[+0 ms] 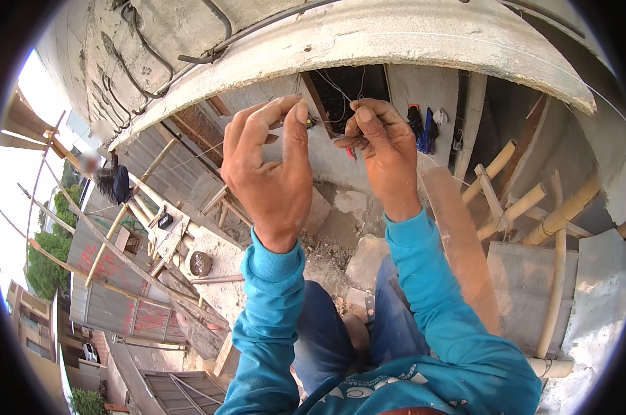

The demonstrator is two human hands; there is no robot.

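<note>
My left hand point(270, 169) is raised just below the rough concrete beam point(368, 38), its thumb and forefinger tips pinched together. At about the same height, my right hand point(384, 149) is closed too, with thumb against curled fingers. Whatever the two pinches hold is too thin or small to make out. A gap separates the hands. Thin pale wires point(342, 91) dangle in front of a dark opening behind them, and I cannot tell whether any of these touch my fingers. Both forearms are in blue-green sleeves.
Bent steel bars point(147, 52) stick out of the concrete at upper left. Bamboo poles point(534, 197) cross at right beside a plank point(461, 249). A round container point(198, 263) stands on the ledge at left. Another person point(113, 181) is farther off. Rubble point(333, 256) lies below.
</note>
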